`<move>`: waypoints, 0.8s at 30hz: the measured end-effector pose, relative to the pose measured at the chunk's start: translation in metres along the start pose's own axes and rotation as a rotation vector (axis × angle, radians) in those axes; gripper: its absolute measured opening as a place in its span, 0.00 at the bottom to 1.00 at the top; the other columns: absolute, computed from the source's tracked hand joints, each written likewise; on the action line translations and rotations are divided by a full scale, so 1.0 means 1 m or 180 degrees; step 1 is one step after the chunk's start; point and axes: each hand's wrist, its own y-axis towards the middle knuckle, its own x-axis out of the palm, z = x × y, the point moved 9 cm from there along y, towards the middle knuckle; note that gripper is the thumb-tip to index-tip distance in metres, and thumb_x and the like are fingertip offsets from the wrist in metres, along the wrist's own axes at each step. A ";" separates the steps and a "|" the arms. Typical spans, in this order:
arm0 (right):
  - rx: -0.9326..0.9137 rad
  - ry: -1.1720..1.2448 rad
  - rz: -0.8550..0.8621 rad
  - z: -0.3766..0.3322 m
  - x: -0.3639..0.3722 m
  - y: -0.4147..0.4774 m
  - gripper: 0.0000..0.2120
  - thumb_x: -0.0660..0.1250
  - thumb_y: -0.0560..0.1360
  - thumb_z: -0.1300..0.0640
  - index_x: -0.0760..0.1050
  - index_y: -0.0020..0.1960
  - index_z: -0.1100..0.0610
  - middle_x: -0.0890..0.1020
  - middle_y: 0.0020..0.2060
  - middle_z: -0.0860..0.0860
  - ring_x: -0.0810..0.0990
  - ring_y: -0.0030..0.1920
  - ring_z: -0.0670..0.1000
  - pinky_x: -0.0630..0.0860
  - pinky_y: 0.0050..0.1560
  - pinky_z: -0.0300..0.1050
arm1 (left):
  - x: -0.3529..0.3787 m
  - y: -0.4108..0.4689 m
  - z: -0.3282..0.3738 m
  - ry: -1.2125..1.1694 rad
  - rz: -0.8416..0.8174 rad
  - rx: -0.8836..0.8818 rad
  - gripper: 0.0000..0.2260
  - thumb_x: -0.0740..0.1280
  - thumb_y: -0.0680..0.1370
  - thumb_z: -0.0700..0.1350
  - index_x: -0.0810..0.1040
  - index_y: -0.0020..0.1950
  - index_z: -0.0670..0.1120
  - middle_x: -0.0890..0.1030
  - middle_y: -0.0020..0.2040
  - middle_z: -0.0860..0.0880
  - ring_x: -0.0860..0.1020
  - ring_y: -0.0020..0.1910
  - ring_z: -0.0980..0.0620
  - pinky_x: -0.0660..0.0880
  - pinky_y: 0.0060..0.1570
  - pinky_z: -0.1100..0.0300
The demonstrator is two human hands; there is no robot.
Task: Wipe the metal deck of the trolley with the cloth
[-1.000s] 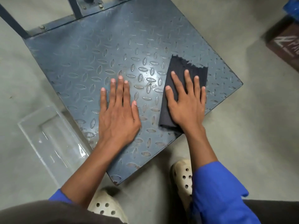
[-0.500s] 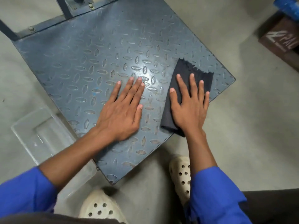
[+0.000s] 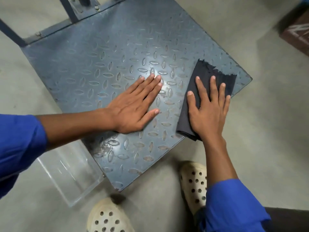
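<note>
We wipe the deck's right corner.
Right hand [image 3: 209, 113] flat on cloth [image 3: 207, 77]; unwiped deck [image 3: 93, 61] lies leftward, where our left hand [image 3: 133, 108] rests flat.

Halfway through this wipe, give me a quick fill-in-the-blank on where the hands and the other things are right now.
1. The right hand presses flat on the dark ____.
2. The left hand rests flat on the bare metal ____.
3. The clear tray sits on the concrete ____.
Missing words: cloth; deck; floor.
</note>
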 end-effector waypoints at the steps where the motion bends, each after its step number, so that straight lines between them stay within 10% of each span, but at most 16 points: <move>1: 0.0039 -0.0022 -0.0003 0.001 0.001 0.011 0.28 0.50 0.84 0.33 0.55 0.83 0.35 0.50 0.85 0.46 0.42 0.85 0.53 0.41 0.84 0.59 | 0.000 -0.001 0.000 -0.0023 0.0011 -0.0119 0.35 0.43 0.88 0.59 0.43 0.87 0.38 0.43 0.88 0.39 0.40 0.87 0.44 0.45 0.85 0.43; 24: 0.0326 -0.0052 0.0101 0.001 -0.002 0.008 0.29 0.50 0.85 0.37 0.52 0.84 0.38 0.48 0.86 0.51 0.42 0.85 0.56 0.40 0.84 0.56 | 0.007 0.011 0.057 -0.0152 0.0297 0.0085 0.31 0.47 0.87 0.52 0.48 0.86 0.36 0.47 0.87 0.38 0.43 0.87 0.45 0.50 0.86 0.44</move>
